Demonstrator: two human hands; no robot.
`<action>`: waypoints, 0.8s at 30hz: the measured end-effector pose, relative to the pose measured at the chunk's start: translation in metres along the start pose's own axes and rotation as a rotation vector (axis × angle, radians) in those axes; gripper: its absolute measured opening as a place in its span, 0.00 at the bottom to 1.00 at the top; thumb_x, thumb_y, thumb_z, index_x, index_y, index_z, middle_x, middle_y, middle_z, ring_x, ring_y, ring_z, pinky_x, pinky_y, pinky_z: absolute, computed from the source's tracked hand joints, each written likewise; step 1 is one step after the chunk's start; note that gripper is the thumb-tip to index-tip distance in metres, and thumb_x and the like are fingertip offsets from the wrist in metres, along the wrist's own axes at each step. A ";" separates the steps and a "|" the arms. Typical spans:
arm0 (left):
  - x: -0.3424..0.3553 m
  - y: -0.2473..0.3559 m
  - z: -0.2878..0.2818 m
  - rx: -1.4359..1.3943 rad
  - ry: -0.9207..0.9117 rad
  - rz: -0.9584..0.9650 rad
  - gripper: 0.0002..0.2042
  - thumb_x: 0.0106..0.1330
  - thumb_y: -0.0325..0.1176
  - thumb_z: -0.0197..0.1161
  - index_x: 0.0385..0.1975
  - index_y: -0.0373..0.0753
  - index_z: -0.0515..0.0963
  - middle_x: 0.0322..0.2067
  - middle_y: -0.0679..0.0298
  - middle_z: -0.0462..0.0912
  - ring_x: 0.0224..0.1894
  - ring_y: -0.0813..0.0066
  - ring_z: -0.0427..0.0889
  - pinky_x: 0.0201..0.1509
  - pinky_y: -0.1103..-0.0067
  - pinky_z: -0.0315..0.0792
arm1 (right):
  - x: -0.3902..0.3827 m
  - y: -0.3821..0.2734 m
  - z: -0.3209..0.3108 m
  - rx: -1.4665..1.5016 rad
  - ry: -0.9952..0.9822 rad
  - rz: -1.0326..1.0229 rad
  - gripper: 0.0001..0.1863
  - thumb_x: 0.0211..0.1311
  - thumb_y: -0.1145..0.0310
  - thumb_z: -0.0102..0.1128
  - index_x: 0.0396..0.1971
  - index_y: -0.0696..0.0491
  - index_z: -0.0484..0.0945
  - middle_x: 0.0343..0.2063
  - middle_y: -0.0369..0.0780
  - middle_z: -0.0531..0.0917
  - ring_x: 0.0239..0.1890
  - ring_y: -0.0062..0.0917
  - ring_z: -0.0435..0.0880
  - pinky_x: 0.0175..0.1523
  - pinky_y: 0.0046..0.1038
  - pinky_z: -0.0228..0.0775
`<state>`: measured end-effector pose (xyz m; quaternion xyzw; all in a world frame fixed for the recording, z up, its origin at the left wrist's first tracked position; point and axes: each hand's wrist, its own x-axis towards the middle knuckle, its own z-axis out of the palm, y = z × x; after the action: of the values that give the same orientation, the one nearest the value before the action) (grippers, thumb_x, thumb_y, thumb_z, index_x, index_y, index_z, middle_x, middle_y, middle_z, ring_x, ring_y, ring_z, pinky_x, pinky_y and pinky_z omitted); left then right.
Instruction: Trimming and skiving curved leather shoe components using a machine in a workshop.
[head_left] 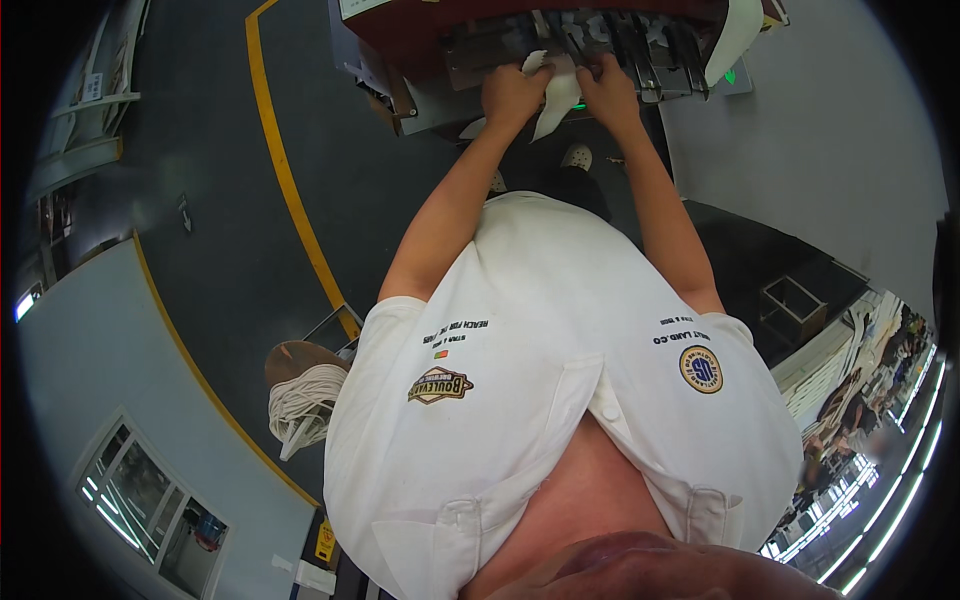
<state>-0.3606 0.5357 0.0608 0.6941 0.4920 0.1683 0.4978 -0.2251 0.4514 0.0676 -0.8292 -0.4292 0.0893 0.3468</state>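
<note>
At the front edge of a dark red machine (415, 40), both my hands are on a thin, limp white piece that looks like fabric (560, 98). My left hand (512, 96) is closed, pinching its left edge between thumb and fingers. Curled fingers of my right hand (612, 95) meet its right edge, close to a dark, thin metal part. The piece hangs down between the hands in a narrow tongue. Several black bars (635, 55) of the machine stand just beyond and to the right. What my fingertips press on is partly hidden.
Another white sheet (738, 40) hangs at the machine's right end. A yellow line (285, 180) crosses the dark floor on the left. A bundle of white cord (305, 400) lies on a round brown seat or pad behind me. A grey wall (820, 130) rises at the right.
</note>
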 end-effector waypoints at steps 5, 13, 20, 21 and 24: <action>-0.007 -0.010 -0.004 -0.176 -0.031 0.038 0.18 0.53 0.46 0.62 0.29 0.33 0.81 0.18 0.59 0.82 0.22 0.70 0.83 0.30 0.77 0.75 | 0.012 -0.032 -0.032 -0.150 -0.065 -0.359 0.15 0.55 0.65 0.53 0.43 0.49 0.79 0.36 0.47 0.81 0.37 0.41 0.81 0.43 0.36 0.72; -0.016 -0.012 -0.011 -0.216 -0.049 0.003 0.16 0.54 0.42 0.62 0.31 0.32 0.80 0.19 0.60 0.82 0.22 0.75 0.83 0.29 0.80 0.74 | 0.040 -0.074 -0.043 -0.622 -0.222 -0.491 0.11 0.46 0.72 0.55 0.30 0.48 0.83 0.29 0.42 0.82 0.33 0.37 0.82 0.37 0.35 0.75; -0.015 -0.010 -0.013 -0.272 -0.109 -0.038 0.13 0.56 0.39 0.62 0.30 0.33 0.79 0.24 0.64 0.84 0.21 0.78 0.82 0.30 0.82 0.73 | 0.058 -0.078 -0.042 -0.648 -0.420 -0.447 0.08 0.44 0.72 0.57 0.26 0.51 0.82 0.28 0.46 0.82 0.33 0.40 0.82 0.38 0.36 0.76; -0.014 -0.010 -0.013 -0.296 -0.127 -0.047 0.13 0.56 0.38 0.61 0.31 0.33 0.80 0.24 0.65 0.84 0.21 0.78 0.82 0.29 0.82 0.73 | 0.062 -0.074 -0.040 -0.619 -0.421 -0.400 0.08 0.44 0.72 0.57 0.26 0.51 0.82 0.28 0.47 0.82 0.33 0.41 0.82 0.38 0.37 0.76; -0.016 -0.009 -0.014 -0.344 -0.134 -0.044 0.12 0.57 0.38 0.61 0.31 0.34 0.80 0.23 0.65 0.84 0.21 0.79 0.81 0.29 0.83 0.73 | 0.062 -0.075 -0.042 -0.573 -0.430 -0.346 0.08 0.44 0.72 0.57 0.25 0.51 0.83 0.27 0.47 0.82 0.33 0.42 0.82 0.38 0.38 0.76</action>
<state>-0.3829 0.5297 0.0640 0.5975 0.4370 0.1924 0.6442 -0.2168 0.5082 0.1571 -0.7702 -0.6330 0.0775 0.0137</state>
